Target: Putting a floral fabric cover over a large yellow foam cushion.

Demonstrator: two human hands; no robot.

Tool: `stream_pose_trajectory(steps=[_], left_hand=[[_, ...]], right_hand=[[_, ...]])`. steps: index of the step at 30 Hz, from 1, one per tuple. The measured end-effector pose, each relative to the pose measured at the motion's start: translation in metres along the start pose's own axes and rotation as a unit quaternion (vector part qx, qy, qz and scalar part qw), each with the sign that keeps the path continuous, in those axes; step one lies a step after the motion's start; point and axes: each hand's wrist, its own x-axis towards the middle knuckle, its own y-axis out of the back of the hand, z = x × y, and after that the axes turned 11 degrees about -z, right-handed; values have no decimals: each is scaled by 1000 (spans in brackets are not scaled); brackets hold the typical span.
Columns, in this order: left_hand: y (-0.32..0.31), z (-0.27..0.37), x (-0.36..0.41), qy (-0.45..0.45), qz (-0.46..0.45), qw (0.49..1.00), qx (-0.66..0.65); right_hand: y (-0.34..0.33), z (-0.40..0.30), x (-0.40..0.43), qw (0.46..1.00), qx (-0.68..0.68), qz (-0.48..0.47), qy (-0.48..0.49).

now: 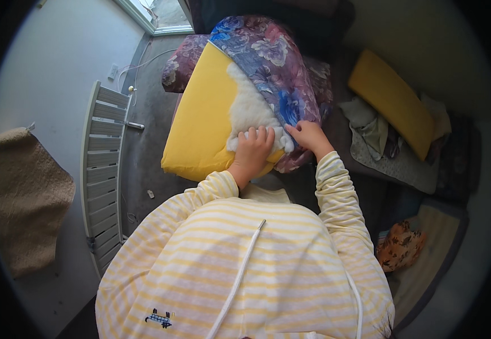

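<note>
A yellow foam cushion block (203,114) lies before me with white fiber wadding (249,104) along its right part. A floral fabric cover (275,63) in purple and blue overlaps the far right side of the foam and wadding. My left hand (254,152) rests on the wadding near the cushion's near edge, fingers spread and pressing down. To its right, my right hand (309,135) pinches the edge of the floral cover between thumb and fingers, close beside the end of the wadding.
At the left, a white radiator (105,169) stands by the wall, with a brown textile (29,199) further left. Another yellow foam block (391,101) lies on cloths at the right. An orange patterned cloth (400,248) is at the lower right. Cables run near the wall outlet (113,71).
</note>
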Motion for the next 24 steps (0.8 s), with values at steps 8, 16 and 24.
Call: stream_pose_trajectory(steps=[8,16,24], left_hand=[[-8,2,2,3,-7,1000,-12],[-12,1,3,-8,16,1000,-13],[-22,-5,14,-6,69,991,-116]], right_hand=[[-20,22,5,981,122,-64,138],[-2,2,-15,873,424,-96,219],[-22,-58,-52,860,454,-149,178]])
